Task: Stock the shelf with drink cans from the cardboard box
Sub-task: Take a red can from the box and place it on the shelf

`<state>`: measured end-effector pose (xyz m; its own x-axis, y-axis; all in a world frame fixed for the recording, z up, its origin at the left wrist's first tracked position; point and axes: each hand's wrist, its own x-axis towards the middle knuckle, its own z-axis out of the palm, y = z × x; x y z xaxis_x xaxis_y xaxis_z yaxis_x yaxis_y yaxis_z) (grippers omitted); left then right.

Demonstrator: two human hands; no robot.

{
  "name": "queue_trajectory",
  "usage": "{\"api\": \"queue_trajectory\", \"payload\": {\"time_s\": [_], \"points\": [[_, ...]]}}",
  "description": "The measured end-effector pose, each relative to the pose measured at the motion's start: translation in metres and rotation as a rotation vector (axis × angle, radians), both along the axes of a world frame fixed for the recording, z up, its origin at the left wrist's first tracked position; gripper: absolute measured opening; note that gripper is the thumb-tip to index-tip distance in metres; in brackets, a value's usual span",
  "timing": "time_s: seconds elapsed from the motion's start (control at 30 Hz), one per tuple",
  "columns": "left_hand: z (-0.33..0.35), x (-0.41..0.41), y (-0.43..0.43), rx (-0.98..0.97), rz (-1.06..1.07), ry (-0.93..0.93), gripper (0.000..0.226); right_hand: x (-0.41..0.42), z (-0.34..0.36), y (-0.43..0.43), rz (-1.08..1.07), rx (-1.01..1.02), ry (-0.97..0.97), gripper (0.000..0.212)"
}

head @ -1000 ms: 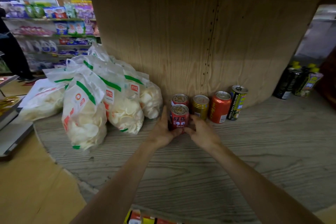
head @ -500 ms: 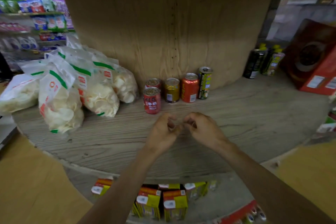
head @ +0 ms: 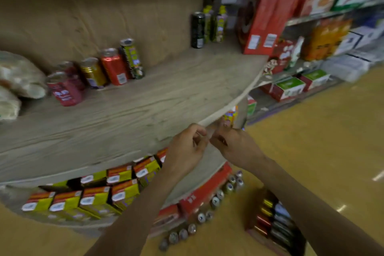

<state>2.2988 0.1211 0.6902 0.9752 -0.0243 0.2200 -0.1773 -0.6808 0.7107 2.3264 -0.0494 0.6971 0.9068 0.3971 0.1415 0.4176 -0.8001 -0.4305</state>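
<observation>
Both hands are empty, mid-air just off the shelf's front edge. Left hand (head: 185, 147) and right hand (head: 235, 147) are nearly knuckle to knuckle, fingers curled in, no can in either. Blur hides whether anything tiny is pinched.

Cardboard box (head: 276, 224) sits on the floor, low right, under the right forearm. Its cans are packed in rows, with gold, red and silvery ends showing.

Step in hand, my read: go down for the next can. To do it well:
- spread the fingers before reaching
- take one can round its middle
- lift it straight out so the neighbours don't shift
- stand it upright beside the front red can (head: 64, 90), label out

Shelf (head: 149, 100) is a curved grey wood-grain board, rough-looking but flat enough for a can base. Along the back panel stand a gold can (head: 93, 72), an orange-red can (head: 114, 67) and a tall slim green-yellow can (head: 133, 59). All are smooth metal cylinders, close-packed. Crinkly clear snack bags (head: 18, 83) are far left. Boxy yellow cartons (head: 93, 195) fill the tier beneath.
</observation>
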Motion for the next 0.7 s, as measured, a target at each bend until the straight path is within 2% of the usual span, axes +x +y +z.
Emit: {"api": "queue_trajectory", "payload": {"time_s": [0.33, 0.5, 0.7], "points": [[-0.067, -0.007, -0.132, 0.002, -0.292, 0.319, 0.022, -0.031, -0.08, -0.148, -0.2, -0.055, 0.237, 0.013], [-0.111, 0.012, -0.173, 0.036, -0.42, 0.447, 0.035, -0.034, -0.118, -0.186, -0.352, -0.006, 0.334, 0.018], [-0.17, 0.053, -0.214, 0.024, -0.536, 0.575, 0.037, -0.019, -0.183, -0.22, -0.502, -0.003, 0.401, 0.021]]}}
